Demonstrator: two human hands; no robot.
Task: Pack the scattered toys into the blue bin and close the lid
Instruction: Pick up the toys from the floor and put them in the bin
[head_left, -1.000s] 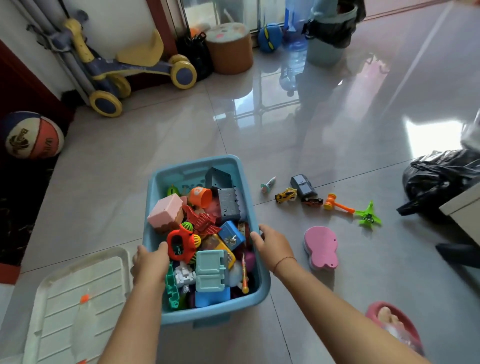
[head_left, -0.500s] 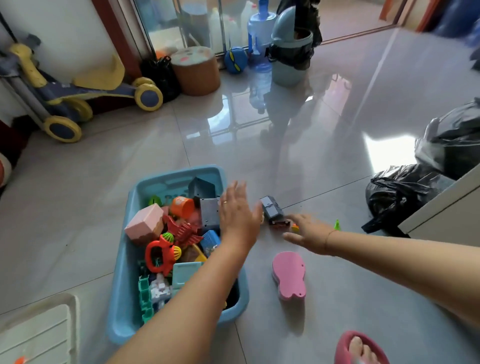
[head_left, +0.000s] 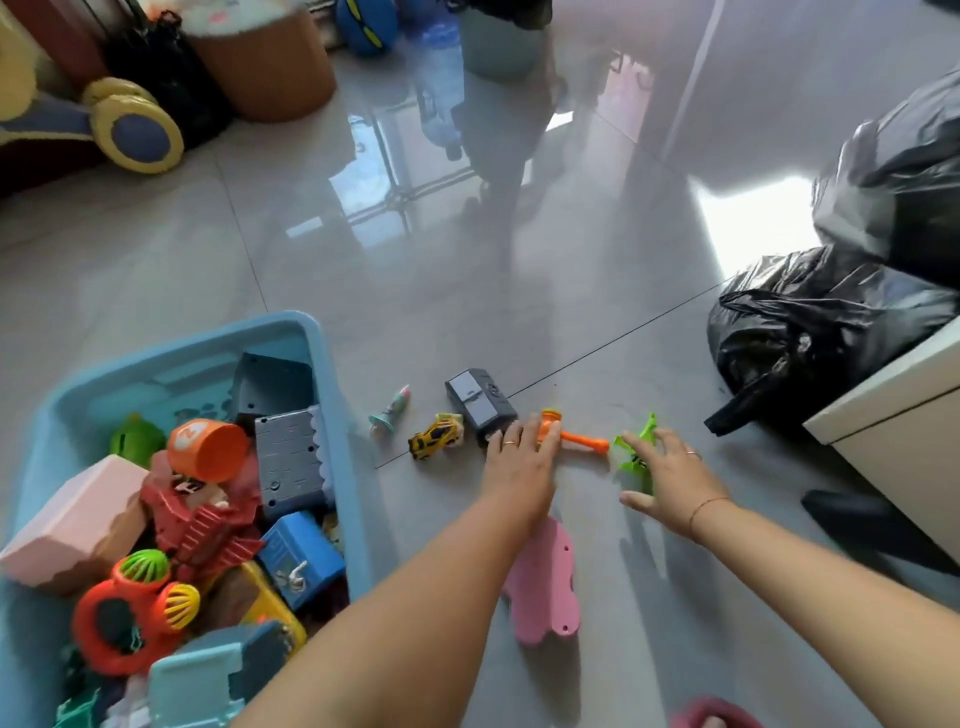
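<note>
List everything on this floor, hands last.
Blue plastic bin: one, blue, near left.
Teal toy tube: one, teal, beside bin.
Grey toy box: one, grey, right of tube.
Yellow toy car: one, yellow, beside that box.
Orange toy hammer: one, orange, at left fingertips.
Green toy plane: one, green, at right fingertips.
Pink flat board: one, pink, under left forearm.
Black plastic bags: two, black, far right.
Left hand: one, bare, at hammer head.
Right hand: one, bare, by plane.

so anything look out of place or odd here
Only the mess itself: a small cone toy, yellow car, grey box, orange hammer, green plane and pink piece lie loose on the floor right of the blue bin. Nothing looks broken or spilled.
</note>
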